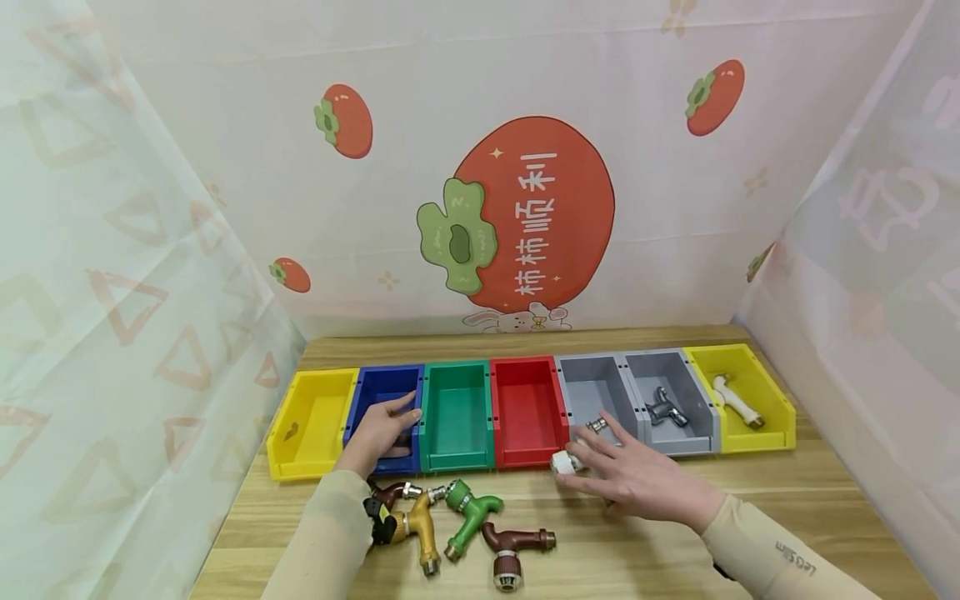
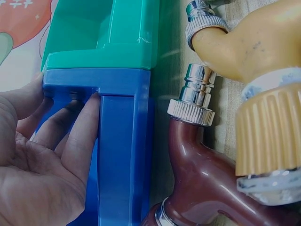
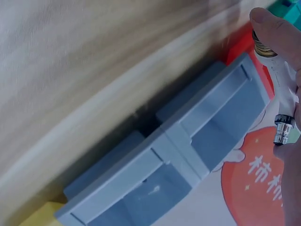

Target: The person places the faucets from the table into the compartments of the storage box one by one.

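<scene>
My left hand point(image 1: 384, 429) reaches into the blue bin point(image 1: 360, 433), its fairly straight fingers touching the wall beside the green bin point(image 1: 457, 461). In the left wrist view the fingertips point(image 2: 91, 106) meet that wall just under the rim. My right hand point(image 1: 626, 475) holds a white faucet point(image 1: 564, 462) in front of the red bin point(image 1: 528, 457) and the nearer-to-centre grey bin point(image 1: 596, 392). The right wrist view shows the white faucet point(image 3: 284, 89) with its threaded end by the thumb and a chrome nozzle; the other fingers are mostly hidden.
On the wood table lie a yellow faucet point(image 1: 424, 533), a green faucet point(image 1: 472, 517) and maroon faucets point(image 1: 517, 540). The right grey bin point(image 1: 675, 379) holds a chrome faucet point(image 1: 665, 408). A white faucet lies in the right yellow bin point(image 1: 776, 417). Another yellow bin point(image 1: 318, 417) stands far left.
</scene>
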`<state>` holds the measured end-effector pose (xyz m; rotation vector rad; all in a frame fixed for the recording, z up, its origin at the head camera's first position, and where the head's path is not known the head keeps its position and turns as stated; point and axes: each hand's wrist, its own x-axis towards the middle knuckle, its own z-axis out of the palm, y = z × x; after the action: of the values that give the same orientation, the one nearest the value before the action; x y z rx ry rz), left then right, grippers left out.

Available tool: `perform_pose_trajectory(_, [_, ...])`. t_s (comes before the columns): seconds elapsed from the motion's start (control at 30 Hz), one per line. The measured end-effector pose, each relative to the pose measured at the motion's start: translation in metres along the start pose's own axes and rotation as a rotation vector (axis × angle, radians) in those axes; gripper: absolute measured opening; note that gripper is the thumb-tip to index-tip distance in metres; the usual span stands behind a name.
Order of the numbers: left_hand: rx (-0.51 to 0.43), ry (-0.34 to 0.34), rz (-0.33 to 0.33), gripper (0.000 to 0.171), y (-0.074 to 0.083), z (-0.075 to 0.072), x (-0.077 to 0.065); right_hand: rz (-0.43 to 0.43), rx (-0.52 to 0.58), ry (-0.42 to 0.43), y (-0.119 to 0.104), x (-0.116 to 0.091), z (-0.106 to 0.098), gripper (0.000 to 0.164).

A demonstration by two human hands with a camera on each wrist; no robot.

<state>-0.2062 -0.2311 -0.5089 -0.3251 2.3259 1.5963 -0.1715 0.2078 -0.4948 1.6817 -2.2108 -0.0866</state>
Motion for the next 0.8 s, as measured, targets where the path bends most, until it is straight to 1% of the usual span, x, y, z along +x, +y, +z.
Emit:
perform_pose_trajectory(0.1, [0.001,0.000,-0.001,0.059,0.000,0.000,0.000,-0.006,-0.030,0.024,0.007,-0.002,-0.001,0.109])
perform_pose_trajectory(0.17, [-0.002,-0.001,-0.001,0.059,0.000,0.000,0.000,-0.006,-0.043,0.026,0.012,-0.004,-0.003,0.111])
perform_pose_trajectory(0.33, [-0.002,-0.001,0.001,0.059,0.000,0.000,0.000,0.029,-0.056,-0.022,0.023,-0.008,-0.008,0.113])
perform_pose_trajectory(0.43, [0.000,-0.001,0.000,0.060,0.000,0.000,0.000,0.045,-0.063,-0.033,0.030,-0.009,-0.010,0.109])
perform_pose_trajectory(0.6, [0.004,0.001,-0.004,0.060,0.001,0.000,-0.001,0.069,-0.070,-0.025,0.041,-0.009,-0.012,0.101])
perform_pose_trajectory(0.8, [-0.002,0.000,-0.006,0.059,0.001,0.000,-0.001,0.102,-0.069,-0.058,0.052,-0.010,-0.013,0.096])
